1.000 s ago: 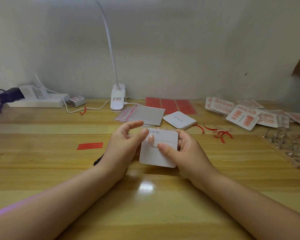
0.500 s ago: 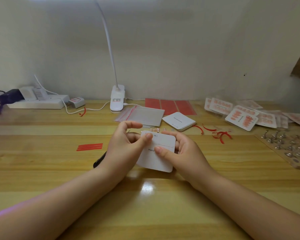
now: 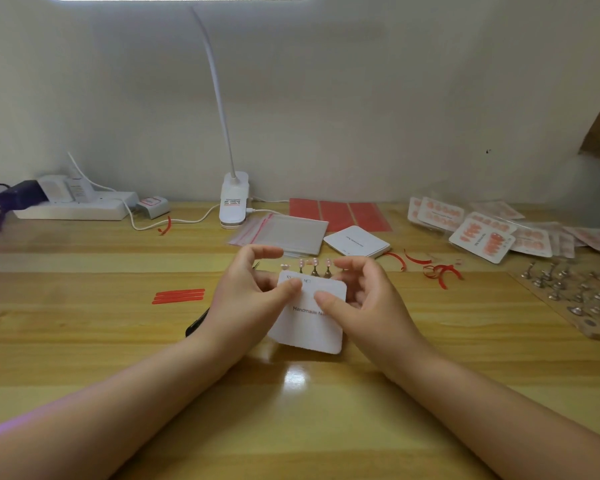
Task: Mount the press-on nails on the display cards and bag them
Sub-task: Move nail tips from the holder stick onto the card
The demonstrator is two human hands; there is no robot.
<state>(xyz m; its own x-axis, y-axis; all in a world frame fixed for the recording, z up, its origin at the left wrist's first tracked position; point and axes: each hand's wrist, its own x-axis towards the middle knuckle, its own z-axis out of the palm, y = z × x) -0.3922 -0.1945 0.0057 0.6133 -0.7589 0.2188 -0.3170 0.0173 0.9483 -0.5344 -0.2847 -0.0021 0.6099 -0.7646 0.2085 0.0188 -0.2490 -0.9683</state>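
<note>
White display card (image 3: 310, 320) tilted above table, small pink nails on stands (image 3: 314, 266) just behind

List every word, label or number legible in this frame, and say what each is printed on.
"Handmade N…" on the white display card held between the left hand and right hand; the right thumb covers the rest.
"XS" and "M" with checkboxes on that card's top edge; the left thumb hides what lies between.
Print on the card stack, lamp clip sticker, small box and finished nail cards: too blurred to read.

Glossy wooden table (image 3: 84, 341), pale wall (image 3: 361, 98), white clip lamp (image 3: 234, 199)
</note>
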